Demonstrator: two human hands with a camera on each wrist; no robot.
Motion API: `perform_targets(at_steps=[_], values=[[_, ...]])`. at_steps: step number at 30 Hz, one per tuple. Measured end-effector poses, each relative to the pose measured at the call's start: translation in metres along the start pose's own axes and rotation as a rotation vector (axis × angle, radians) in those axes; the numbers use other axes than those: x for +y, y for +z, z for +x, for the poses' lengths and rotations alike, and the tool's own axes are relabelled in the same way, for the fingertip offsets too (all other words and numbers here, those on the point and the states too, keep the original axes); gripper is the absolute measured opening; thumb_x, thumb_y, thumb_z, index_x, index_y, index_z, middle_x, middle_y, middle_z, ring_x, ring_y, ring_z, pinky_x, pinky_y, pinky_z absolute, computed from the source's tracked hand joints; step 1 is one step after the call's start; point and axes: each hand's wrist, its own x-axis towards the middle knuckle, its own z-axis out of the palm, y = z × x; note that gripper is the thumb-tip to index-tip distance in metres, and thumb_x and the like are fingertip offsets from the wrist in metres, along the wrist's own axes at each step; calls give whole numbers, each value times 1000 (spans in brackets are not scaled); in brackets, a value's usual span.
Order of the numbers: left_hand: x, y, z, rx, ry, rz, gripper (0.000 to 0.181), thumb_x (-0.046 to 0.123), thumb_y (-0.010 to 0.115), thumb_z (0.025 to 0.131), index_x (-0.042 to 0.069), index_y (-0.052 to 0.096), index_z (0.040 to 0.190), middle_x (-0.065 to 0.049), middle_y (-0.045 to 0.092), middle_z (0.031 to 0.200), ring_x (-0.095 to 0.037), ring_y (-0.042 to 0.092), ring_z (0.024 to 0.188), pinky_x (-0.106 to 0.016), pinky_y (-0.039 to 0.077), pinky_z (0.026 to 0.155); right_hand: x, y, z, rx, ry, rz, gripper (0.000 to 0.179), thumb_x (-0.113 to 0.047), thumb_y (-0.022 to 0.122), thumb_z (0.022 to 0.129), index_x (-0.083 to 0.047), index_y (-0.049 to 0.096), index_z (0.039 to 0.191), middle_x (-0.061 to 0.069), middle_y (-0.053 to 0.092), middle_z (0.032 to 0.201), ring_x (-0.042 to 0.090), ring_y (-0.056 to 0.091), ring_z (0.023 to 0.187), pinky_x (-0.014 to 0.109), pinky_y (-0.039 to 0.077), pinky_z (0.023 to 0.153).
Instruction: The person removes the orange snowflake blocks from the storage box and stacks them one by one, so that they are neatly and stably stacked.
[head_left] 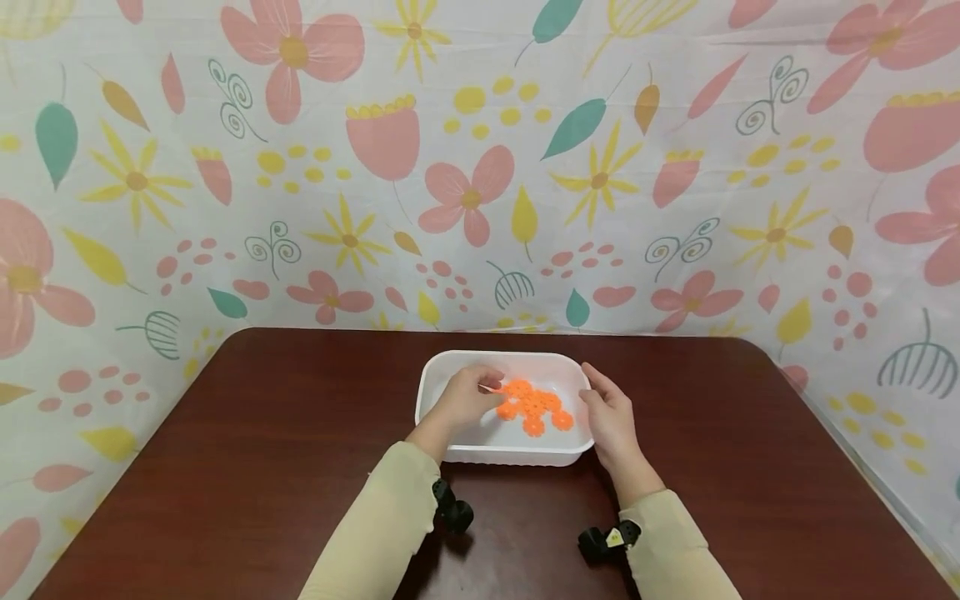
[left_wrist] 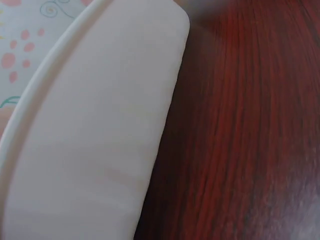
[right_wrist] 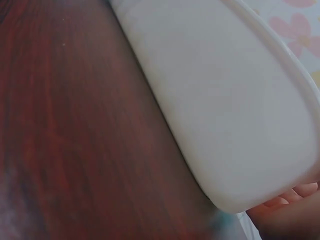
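A white plastic tray (head_left: pixel 506 455) stands on the table, with a loose group of orange flower-shaped plastic discs (head_left: pixel 534 406) on its floor. My left hand (head_left: pixel 467 398) reaches over the tray's left part and pinches one orange disc (head_left: pixel 492 389), seen nearly edge-on, between thumb and fingers. At the opposite end, my right hand (head_left: pixel 613 421) grips the tray's right rim, thumb on the inner side. In the right wrist view its curled fingers (right_wrist: pixel 295 195) show at the tray's corner. The left wrist view is filled by the tray's outer wall (left_wrist: pixel 100 115), and the left hand is hidden there.
The dark red-brown wooden table (head_left: pixel 262 467) extends around the tray. A flower-printed cloth (head_left: pixel 465 275) hangs behind the table's far edge and along its sides. Black wrist cameras are strapped at both sleeves, low over the table.
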Motion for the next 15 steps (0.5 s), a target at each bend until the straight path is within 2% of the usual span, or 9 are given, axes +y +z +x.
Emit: perform_targets(at_steps=[2,5,8,11,15], values=[[-2,0,-1,-21,-17,11,33,8,67,83,0,64,115,-14,66,108,-27,62,97,-33,52,81,1,0,0,7,4,-1,49,-8,42,96,-10,39,144,11,36,150,24,40,130,33,39,106],[-3,1,-2,-65,-52,34,33,8,68,82,2,65,115,-12,65,108,-24,61,97,-32,51,80,2,1,0,16,11,4,48,-10,43,96,-12,40,144,12,40,147,24,44,125,17,46,92],[-3,1,-2,-98,-70,61,35,7,70,81,3,66,115,-10,65,107,-22,60,97,-30,50,80,2,1,0,18,19,8,47,-11,44,96,-12,41,144,12,42,146,24,45,122,7,44,77],[-3,2,0,-115,-68,105,36,7,71,79,3,66,114,-9,66,104,-19,59,94,-27,49,80,2,1,0,22,28,-5,47,-12,44,97,-14,41,144,11,42,146,24,45,121,8,44,80],[-5,3,3,-129,-69,151,34,8,72,80,3,67,112,-6,65,98,-15,57,87,-25,47,78,2,0,1,19,38,-18,47,-13,43,98,-16,41,144,9,40,147,22,44,122,21,44,97]])
